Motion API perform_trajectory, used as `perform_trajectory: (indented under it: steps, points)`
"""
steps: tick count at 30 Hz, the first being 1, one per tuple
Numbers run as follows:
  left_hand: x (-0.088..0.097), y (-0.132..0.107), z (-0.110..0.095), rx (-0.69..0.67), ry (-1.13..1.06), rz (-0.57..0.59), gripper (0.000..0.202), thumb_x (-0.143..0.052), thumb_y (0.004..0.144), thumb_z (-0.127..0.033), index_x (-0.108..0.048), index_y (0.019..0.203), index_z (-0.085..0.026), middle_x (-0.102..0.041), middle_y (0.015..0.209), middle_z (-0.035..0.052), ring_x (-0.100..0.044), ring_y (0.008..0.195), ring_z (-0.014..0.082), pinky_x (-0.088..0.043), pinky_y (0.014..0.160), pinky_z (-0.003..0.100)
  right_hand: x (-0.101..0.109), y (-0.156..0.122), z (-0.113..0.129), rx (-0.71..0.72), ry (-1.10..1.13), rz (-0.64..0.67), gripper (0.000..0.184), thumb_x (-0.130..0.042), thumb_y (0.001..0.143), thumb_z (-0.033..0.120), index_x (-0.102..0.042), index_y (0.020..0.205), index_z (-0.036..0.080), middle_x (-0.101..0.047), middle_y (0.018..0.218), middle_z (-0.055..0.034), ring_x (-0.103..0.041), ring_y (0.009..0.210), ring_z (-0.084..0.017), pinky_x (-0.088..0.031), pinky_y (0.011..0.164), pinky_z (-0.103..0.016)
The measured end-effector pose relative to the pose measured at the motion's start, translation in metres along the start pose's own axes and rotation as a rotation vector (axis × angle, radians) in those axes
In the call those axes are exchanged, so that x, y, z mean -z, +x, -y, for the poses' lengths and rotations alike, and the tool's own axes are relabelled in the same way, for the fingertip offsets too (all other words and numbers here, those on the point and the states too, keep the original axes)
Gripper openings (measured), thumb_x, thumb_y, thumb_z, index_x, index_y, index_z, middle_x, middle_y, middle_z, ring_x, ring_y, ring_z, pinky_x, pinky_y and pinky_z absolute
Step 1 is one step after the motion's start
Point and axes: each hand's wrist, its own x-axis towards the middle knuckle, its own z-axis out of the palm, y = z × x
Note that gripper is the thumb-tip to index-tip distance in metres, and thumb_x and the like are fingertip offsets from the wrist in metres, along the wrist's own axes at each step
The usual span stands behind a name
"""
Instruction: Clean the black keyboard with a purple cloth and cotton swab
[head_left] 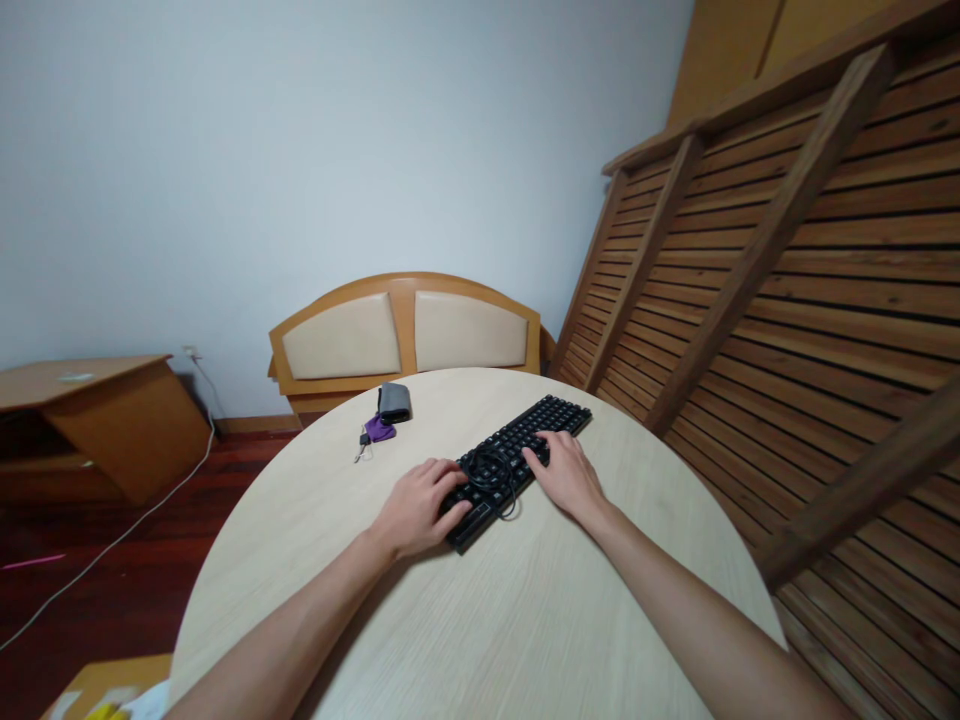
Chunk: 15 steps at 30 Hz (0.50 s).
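Observation:
A black keyboard [544, 425] lies slantwise on the round pale wooden table [517, 620]. Its black cable [491, 470] is loosely coiled on top of the keys, with a loop hanging past the near edge. My left hand [420, 507] rests on the keyboard's left end, fingers bent and thumb apart near the corner. On the near long edge lies my right hand [566, 472], its fingers spread over the keys around the middle. Neither hand is wrapped round the keyboard; their undersides are hidden.
A grey folded wallet [394, 402], a purple pouch [380, 429] and keys [363, 445] lie on the table's far left. Beyond stands a headboard [405, 335]. Wooden slats [787, 300] lean at right. A desk [97, 420] and white cord [142, 515] are at left.

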Motion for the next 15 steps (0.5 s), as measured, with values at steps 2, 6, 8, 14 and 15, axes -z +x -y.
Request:
perform_trajectory:
  steps: [2,6,8,14,15]
  points:
    - [-0.004,-0.001,0.004,0.203,0.031,-0.072,0.032,-0.043,0.101,-0.039,-0.058,0.12,-0.018,-0.064,0.123,0.0114,-0.062,0.111,0.0256,-0.049,0.097,0.043,0.006,0.002,-0.004,-0.085,-0.058,0.023,0.05,-0.043,0.097,0.052,-0.059,0.127,0.015,-0.063,0.117,-0.0182,-0.059,0.109,-0.033,-0.048,0.091,-0.046]
    - [-0.016,-0.004,0.011,0.406,0.023,-0.065,0.035,-0.04,0.102,-0.043,-0.057,0.122,-0.018,-0.069,0.118,0.0114,-0.068,0.102,0.0256,-0.053,0.088,0.041,0.013,0.003,-0.009,-0.187,-0.103,0.136,0.058,-0.038,0.098,0.056,-0.054,0.133,0.013,-0.065,0.121,-0.0222,-0.061,0.111,-0.037,-0.044,0.092,-0.052]
    - [-0.018,-0.004,0.009,0.438,0.0,-0.058,0.035,-0.041,0.102,-0.044,-0.059,0.119,-0.019,-0.072,0.111,0.0105,-0.07,0.097,0.025,-0.054,0.084,0.04,0.012,0.003,-0.01,-0.199,-0.067,0.169,0.061,-0.036,0.098,0.058,-0.053,0.134,0.012,-0.064,0.124,-0.0233,-0.061,0.114,-0.038,-0.043,0.093,-0.053]
    - [-0.011,0.003,-0.014,0.416,-0.015,-0.013,0.026,-0.051,0.096,-0.04,-0.067,0.093,-0.02,-0.074,0.087,0.0059,-0.07,0.075,0.022,-0.051,0.068,0.033,0.006,0.003,-0.009,-0.176,0.071,0.18,0.068,-0.037,0.097,0.063,-0.047,0.141,0.012,-0.062,0.132,-0.0211,-0.063,0.116,-0.033,-0.046,0.097,-0.048]
    - [-0.01,0.003,-0.02,0.408,-0.018,0.008,0.026,-0.052,0.095,-0.039,-0.068,0.087,-0.02,-0.073,0.084,0.0051,-0.069,0.071,0.0213,-0.05,0.066,0.032,0.005,0.003,-0.008,-0.166,0.119,0.205,0.069,-0.038,0.097,0.064,-0.046,0.142,0.013,-0.062,0.133,-0.0201,-0.063,0.116,-0.031,-0.047,0.098,-0.045]
